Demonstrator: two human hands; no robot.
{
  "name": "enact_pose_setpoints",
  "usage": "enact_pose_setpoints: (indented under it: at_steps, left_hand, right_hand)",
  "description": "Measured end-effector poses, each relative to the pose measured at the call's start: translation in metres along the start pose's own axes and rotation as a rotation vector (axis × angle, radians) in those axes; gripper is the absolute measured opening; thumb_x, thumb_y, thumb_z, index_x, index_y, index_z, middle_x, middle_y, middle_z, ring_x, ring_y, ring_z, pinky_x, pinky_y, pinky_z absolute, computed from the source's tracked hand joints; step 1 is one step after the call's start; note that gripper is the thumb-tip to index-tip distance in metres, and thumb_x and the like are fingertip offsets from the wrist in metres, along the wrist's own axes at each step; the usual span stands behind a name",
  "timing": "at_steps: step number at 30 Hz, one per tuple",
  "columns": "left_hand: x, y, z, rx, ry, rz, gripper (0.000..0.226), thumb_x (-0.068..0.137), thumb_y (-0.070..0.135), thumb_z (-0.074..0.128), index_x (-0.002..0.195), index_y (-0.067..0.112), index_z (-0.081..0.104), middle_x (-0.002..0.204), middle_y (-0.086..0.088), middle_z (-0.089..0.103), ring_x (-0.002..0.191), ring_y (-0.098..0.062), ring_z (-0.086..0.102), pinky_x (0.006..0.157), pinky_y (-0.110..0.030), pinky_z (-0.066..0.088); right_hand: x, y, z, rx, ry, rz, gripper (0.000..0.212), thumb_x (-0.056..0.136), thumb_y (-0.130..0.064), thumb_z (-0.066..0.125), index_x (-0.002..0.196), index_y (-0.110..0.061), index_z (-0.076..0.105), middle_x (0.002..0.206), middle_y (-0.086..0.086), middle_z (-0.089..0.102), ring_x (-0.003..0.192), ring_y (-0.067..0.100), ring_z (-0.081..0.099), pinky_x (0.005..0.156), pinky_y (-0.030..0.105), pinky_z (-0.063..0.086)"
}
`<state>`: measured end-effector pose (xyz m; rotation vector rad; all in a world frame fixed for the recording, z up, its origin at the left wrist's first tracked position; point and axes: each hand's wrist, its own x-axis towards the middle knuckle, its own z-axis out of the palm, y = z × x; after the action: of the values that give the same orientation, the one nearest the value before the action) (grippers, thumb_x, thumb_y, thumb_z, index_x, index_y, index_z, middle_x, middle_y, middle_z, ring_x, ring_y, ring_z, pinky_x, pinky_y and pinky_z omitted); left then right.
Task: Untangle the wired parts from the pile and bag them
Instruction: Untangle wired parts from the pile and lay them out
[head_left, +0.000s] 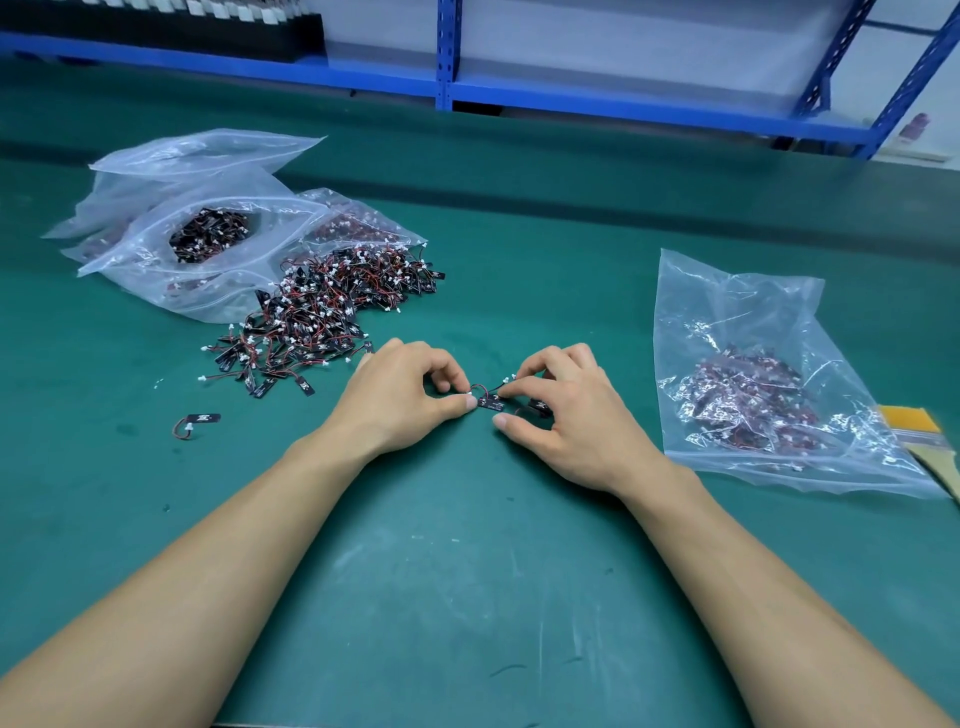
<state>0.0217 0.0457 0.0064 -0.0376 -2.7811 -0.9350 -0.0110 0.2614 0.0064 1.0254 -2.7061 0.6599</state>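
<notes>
The green table has open room in the near middle, between the two forearms and down to its near edge. The far strip, up to the blue shelf frame, also lies bare. The left side is crowded and the right side is taken up by a bag.

There is one pile of wired parts at the left, far from the hands, touching a heap of clear bags. At least three bags lie there, but overlap makes the count unsure; one gapes open with parts inside. One stray part lies alone, left of the left wrist. One clear bag with parts in it lies at the right, and one brush sits just beyond it at the right edge.

Both hands meet at the centre. The left hand pinches the wire end of a small wired part between thumb and forefinger. The right hand pinches the same part's other end, with its other fingers curled. The part runs left to right, its wire loop toward the left hand. A second black piece shows under the right fingers.
</notes>
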Motion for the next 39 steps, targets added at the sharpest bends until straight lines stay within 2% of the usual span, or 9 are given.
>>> enact_pose_setpoints:
  at_steps: [7,13,18,24,27,30,32,35,39]
  left_hand:
    - [0.0,-0.001,0.001,0.019,0.007,0.017,0.01,0.086,0.036,0.072,0.078,0.039,0.067,0.08,0.017,0.062,0.089,-0.011,0.049,0.092,-0.044,0.044]
    - [0.002,-0.001,0.0,-0.03,0.085,0.08,0.009,0.088,0.034,0.071,0.08,0.036,0.067,0.082,0.016,0.06,0.084,-0.006,0.045,0.075,-0.029,0.034]
    - [0.001,0.004,0.0,-0.053,0.161,0.171,0.006,0.089,0.029,0.072,0.084,0.03,0.069,0.083,0.014,0.061,0.084,-0.011,0.045,0.073,-0.025,0.033]
    - [0.0,0.008,0.003,-0.086,0.231,0.215,0.005,0.088,0.027,0.073,0.09,0.028,0.07,0.085,0.013,0.06,0.083,-0.01,0.045,0.074,-0.021,0.033]
    - [0.0,0.007,0.004,-0.114,0.257,0.177,0.01,0.086,0.031,0.073,0.093,0.029,0.065,0.082,0.013,0.057,0.08,-0.001,0.044,0.072,-0.018,0.032]
    - [-0.001,0.006,0.004,-0.079,0.189,0.213,0.007,0.087,0.031,0.073,0.088,0.031,0.066,0.077,0.015,0.058,0.079,-0.003,0.046,0.072,-0.028,0.037]
    - [-0.002,0.008,0.005,-0.032,0.085,0.282,0.005,0.088,0.032,0.073,0.093,0.031,0.072,0.081,0.017,0.058,0.082,-0.011,0.046,0.077,-0.033,0.042]
    - [-0.003,0.01,0.007,0.063,-0.031,0.334,0.013,0.091,0.036,0.069,0.103,0.035,0.074,0.088,0.018,0.056,0.087,-0.009,0.043,0.085,-0.035,0.041]
    - [-0.001,0.006,0.001,0.125,-0.068,0.324,0.01,0.091,0.042,0.067,0.099,0.038,0.073,0.094,0.016,0.058,0.09,-0.009,0.043,0.088,-0.038,0.042]
  right_hand:
    - [0.0,0.0,0.0,0.036,-0.002,0.017,0.034,0.09,-0.047,0.067,0.118,-0.028,0.072,0.112,-0.01,0.054,0.109,0.015,0.038,0.097,0.043,0.043]
    - [0.0,-0.001,-0.004,0.133,0.108,0.063,0.027,0.09,-0.036,0.071,0.112,-0.022,0.072,0.105,-0.009,0.056,0.105,0.014,0.04,0.095,0.041,0.043]
    - [0.001,0.001,-0.004,0.166,0.136,0.111,0.026,0.088,-0.029,0.072,0.113,-0.021,0.07,0.103,-0.009,0.054,0.102,0.01,0.038,0.094,0.039,0.043]
    - [0.004,0.002,-0.001,0.174,0.146,0.08,0.01,0.092,-0.026,0.071,0.097,-0.02,0.077,0.1,-0.007,0.06,0.102,0.017,0.042,0.094,0.041,0.043]
    - [0.006,0.005,-0.002,0.207,0.223,0.138,0.012,0.094,-0.027,0.07,0.093,-0.02,0.079,0.094,-0.01,0.064,0.098,0.017,0.043,0.09,0.032,0.04]
    - [0.007,0.009,-0.004,0.241,0.289,0.253,0.013,0.093,-0.03,0.07,0.095,-0.023,0.081,0.09,-0.017,0.063,0.099,0.016,0.044,0.083,0.02,0.034]
    - [0.007,0.011,-0.004,0.242,0.32,0.302,0.014,0.093,-0.032,0.07,0.095,-0.024,0.081,0.089,-0.02,0.063,0.101,0.016,0.045,0.082,0.016,0.031]
    - [0.007,0.013,-0.005,0.226,0.324,0.323,0.014,0.092,-0.034,0.071,0.09,-0.025,0.081,0.087,-0.021,0.064,0.102,0.017,0.045,0.084,0.022,0.033]
    - [0.007,0.011,-0.004,0.172,0.292,0.297,0.017,0.09,-0.039,0.071,0.083,-0.027,0.08,0.088,-0.02,0.067,0.1,0.015,0.043,0.088,0.031,0.04]
